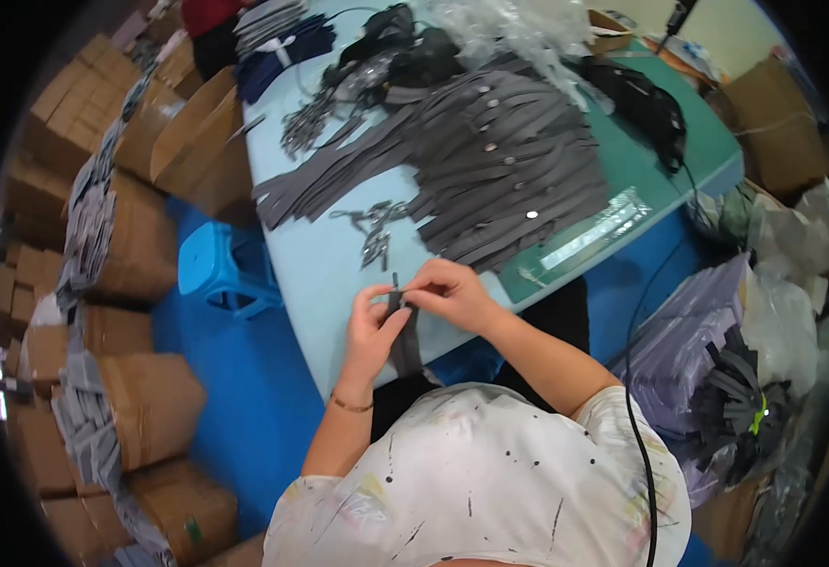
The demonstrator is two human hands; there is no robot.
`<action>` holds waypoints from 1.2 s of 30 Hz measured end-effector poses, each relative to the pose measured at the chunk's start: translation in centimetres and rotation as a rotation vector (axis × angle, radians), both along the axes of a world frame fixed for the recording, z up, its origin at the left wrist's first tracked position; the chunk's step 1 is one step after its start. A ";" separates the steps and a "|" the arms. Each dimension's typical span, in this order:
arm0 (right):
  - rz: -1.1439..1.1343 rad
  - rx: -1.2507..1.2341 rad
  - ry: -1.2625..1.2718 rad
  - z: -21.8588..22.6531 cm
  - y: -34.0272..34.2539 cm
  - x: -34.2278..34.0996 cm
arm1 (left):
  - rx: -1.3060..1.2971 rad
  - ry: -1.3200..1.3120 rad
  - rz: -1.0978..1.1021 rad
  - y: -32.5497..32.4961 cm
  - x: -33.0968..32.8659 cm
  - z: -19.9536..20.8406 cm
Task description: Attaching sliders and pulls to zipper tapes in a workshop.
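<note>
At the table's near edge, my left hand (374, 321) is closed on a dark grey fabric strip (405, 348), whose lower part hangs towards my lap. My right hand (452, 295) pinches at the strip's upper end, thumb and forefinger together, touching the left fingertips. A small dark piece (395, 281) sticks up between the hands; its kind is too small to make out. Just beyond them lies a loose heap of small dark, shiny pieces (376, 231). A wide spread of similar grey strips (518, 161) covers the middle of the table, with several small shiny round spots on it.
The pale blue table (291, 274) carries a green mat (707, 142) on its right. Dark bundles (395, 57) and clear plastic (518, 24) lie at the back. A blue stool (211, 260) and cardboard boxes (154, 406) stand left; plastic-wrapped purple bundles (679, 331) sit right. A black cable (633, 378) hangs beside my right arm.
</note>
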State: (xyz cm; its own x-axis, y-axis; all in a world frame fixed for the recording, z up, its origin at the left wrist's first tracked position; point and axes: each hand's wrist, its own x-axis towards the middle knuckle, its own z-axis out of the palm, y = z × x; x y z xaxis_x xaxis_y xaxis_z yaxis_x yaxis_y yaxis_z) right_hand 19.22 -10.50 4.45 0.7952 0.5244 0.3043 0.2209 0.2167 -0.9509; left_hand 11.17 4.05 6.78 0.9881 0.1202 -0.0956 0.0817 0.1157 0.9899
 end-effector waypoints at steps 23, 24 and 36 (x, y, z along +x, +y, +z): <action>-0.937 0.439 0.350 2.9 -14.2 15.9 | 0.831 -0.765 -0.195 -8.2 19.5 1.8; -0.928 0.309 0.365 2.3 -14.7 16.0 | 0.833 -0.767 -0.197 -7.9 20.1 2.0; -0.995 -0.020 -0.083 1.9 -13.2 10.1 | 1.500 -0.264 0.460 16.2 22.9 -3.1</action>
